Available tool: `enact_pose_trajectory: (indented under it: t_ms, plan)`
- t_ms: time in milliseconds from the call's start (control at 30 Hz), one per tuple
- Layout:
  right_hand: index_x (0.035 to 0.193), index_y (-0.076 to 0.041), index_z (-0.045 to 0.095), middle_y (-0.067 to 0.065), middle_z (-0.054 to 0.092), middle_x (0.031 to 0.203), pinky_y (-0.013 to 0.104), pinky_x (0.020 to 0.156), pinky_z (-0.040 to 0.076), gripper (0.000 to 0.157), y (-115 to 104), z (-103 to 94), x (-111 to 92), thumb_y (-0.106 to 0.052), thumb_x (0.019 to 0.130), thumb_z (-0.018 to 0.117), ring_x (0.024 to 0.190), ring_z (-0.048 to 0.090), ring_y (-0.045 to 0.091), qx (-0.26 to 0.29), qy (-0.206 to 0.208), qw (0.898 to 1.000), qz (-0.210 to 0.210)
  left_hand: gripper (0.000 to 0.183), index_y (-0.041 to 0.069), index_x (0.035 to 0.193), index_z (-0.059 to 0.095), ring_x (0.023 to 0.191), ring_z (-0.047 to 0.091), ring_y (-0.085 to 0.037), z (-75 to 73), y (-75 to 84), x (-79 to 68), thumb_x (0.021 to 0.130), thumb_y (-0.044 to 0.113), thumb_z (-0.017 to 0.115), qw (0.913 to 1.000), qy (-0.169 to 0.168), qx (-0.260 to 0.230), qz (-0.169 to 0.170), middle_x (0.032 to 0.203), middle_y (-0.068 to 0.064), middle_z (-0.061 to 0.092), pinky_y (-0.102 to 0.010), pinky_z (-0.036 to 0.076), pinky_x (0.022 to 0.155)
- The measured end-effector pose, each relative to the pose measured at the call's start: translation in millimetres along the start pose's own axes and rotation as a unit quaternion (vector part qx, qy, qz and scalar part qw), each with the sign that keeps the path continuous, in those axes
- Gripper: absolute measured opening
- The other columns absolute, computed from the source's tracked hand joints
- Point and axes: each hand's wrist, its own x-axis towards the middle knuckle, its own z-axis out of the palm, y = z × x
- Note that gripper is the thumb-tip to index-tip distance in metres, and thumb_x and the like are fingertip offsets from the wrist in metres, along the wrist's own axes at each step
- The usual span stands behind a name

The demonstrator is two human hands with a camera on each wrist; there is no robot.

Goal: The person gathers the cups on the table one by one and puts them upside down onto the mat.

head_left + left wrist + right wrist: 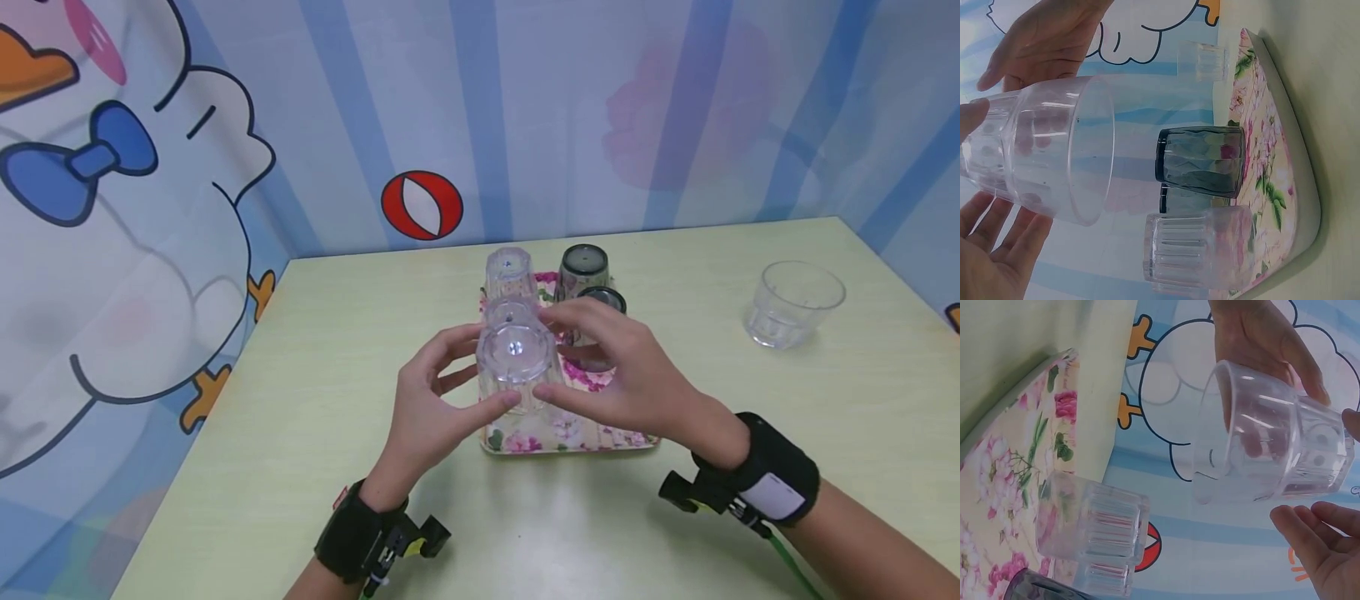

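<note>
A clear drinking glass is held upside down, base up and rim down, above the flowered tray. My left hand grips it on the left side, thumb in front and fingers behind. From the right, my right hand curls about the same glass with its thumb near the front. In the left wrist view the held glass hangs apart from the tray, its wide rim towards it. Behind it on the tray stand two upturned clear glasses and two dark grey glasses.
Another clear glass stands upright on the pale table to the right, away from the tray. A printed cloth backdrop rises behind the table's far edge and along its sides.
</note>
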Motion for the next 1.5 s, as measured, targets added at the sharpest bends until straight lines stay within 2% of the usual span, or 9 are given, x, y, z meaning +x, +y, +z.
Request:
enact_pose_trajectory:
  t_ms: [300, 600, 933, 1233, 1500]
  plan:
    - [0.127, -0.001, 0.057, 0.014, 0.061, 0.122, 0.025, 0.078, 0.060, 0.061, 3, 5.8, 1, -0.006, 0.072, 0.082, 0.104, 0.067, 0.024, 0.011, -0.003, 1.000, -0.006, 0.061, 0.019, 0.129, 0.054, 0.117, 0.062, -0.018, -3.3, -6.8, -1.4, 0.075, 0.024, 0.082, 0.9999, -0.012, 0.006, -0.007, 0.127, -0.001, 0.061, -0.028, 0.057, 0.092]
    - [0.127, -0.002, 0.056, 0.013, 0.060, 0.124, 0.026, 0.081, 0.060, 0.058, 6, 12.2, -1, -0.009, 0.075, 0.081, 0.108, 0.065, 0.025, 0.029, -0.017, 0.999, 0.024, 0.062, 0.019, 0.129, 0.053, 0.117, 0.061, -0.019, -4.0, -18.4, -2.5, 0.075, 0.023, 0.082, 0.9995, -0.028, 0.004, -0.017, 0.127, -0.002, 0.060, -0.029, 0.056, 0.093]
    - [0.128, -0.005, 0.056, 0.011, 0.060, 0.123, 0.027, 0.082, 0.059, 0.056, 15, 20.6, -4, -0.012, 0.077, 0.080, 0.109, 0.064, 0.023, 0.045, -0.031, 0.997, 0.056, 0.062, 0.020, 0.129, 0.054, 0.118, 0.061, -0.019, -4.0, -32.2, -5.6, 0.074, 0.019, 0.082, 0.9992, -0.027, 0.008, -0.028, 0.128, 0.000, 0.060, -0.026, 0.056, 0.094]
    - [0.129, -0.007, 0.056, 0.009, 0.061, 0.124, 0.026, 0.083, 0.059, 0.057, 20, 23.2, -5, -0.015, 0.078, 0.080, 0.109, 0.065, 0.022, 0.037, -0.045, 0.996, 0.067, 0.062, 0.020, 0.129, 0.054, 0.117, 0.061, -0.020, -1.7, -40.8, -7.2, 0.074, 0.016, 0.082, 0.9990, -0.025, 0.000, -0.036, 0.129, -0.001, 0.060, -0.026, 0.056, 0.093]
    - [0.129, -0.009, 0.056, 0.008, 0.062, 0.123, 0.025, 0.076, 0.061, 0.058, 23, 21.9, -5, -0.019, 0.077, 0.080, 0.107, 0.065, 0.021, 0.004, -0.058, 0.996, 0.069, 0.062, 0.019, 0.129, 0.054, 0.118, 0.061, -0.021, 1.9, -48.5, -6.8, 0.074, 0.015, 0.082, 0.9991, -0.030, -0.011, -0.028, 0.129, -0.002, 0.060, -0.026, 0.056, 0.093]
